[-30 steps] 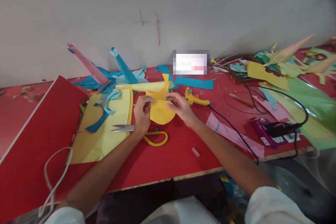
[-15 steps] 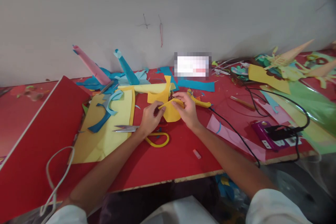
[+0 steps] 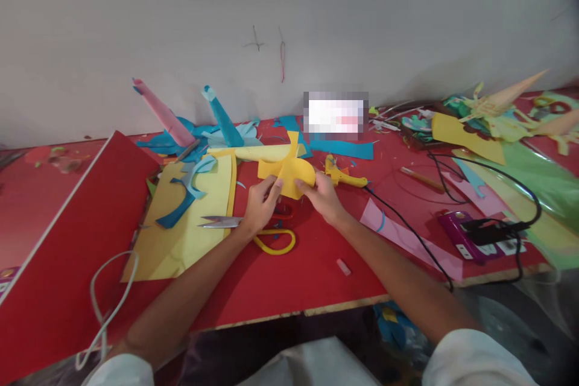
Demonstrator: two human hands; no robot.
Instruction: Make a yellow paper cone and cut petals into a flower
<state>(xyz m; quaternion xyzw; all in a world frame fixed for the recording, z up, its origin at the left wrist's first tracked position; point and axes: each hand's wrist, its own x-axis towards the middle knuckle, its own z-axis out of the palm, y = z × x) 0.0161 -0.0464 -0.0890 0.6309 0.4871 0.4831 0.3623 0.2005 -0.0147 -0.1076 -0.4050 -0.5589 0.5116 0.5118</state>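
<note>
Between my two hands is a small yellow paper piece (image 3: 294, 180), curved at its right side. My left hand (image 3: 262, 202) pinches its left lower edge between thumb and fingers. On the right edge my right hand (image 3: 322, 196) grips it, thumb in front and fingers behind. A yellow paper scrap (image 3: 293, 143) with a cut-out shape lies just behind the piece. Scissors (image 3: 275, 242) with a yellow handle rest under my left wrist, blades pointing left. To the right of my right hand lies a yellow glue gun (image 3: 346, 178) with a black cord.
Pale yellow sheets (image 3: 199, 235) with blue scraps lie at left, beside a raised red board (image 3: 81, 253). Pink (image 3: 169, 117) and blue paper cones (image 3: 221, 114) stand at the back. A purple power box (image 3: 465, 238) with black cables sits right. A pink eraser-like block (image 3: 344, 266) lies in front.
The yellow piece has been turned, so its face now shows more openly. My right hand has shifted from above it to its right edge, thumb in front. The view has moved slightly.
</note>
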